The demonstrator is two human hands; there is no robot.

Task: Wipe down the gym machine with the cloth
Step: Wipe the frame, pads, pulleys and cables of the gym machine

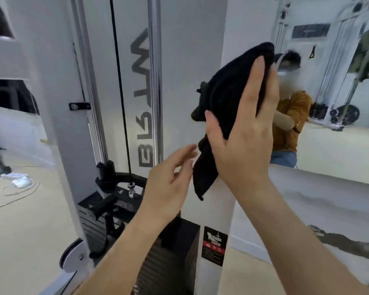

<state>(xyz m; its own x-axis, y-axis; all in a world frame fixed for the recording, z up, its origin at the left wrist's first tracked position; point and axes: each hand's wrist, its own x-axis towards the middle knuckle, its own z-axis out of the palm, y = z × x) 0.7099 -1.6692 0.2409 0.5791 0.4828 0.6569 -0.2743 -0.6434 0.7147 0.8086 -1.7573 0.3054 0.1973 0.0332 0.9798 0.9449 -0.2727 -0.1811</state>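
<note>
The right hand [243, 145] presses the cloth [228, 99] flat on the gym machine's upright [185, 50]. The left hand [168, 184] hovers lower left, above the weight stack [164, 262]. A mirror [339, 145] stands right.

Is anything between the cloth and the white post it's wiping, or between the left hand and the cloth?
Nothing visible. The right hand presses the black cloth directly against the machine's white post. The left hand hovers open beside the cloth's hanging corner, with only open air between them.

Cloth [228, 92] under flat right hand [243, 150] on gym machine [179, 60] (left hand [168, 184] beside)
</note>
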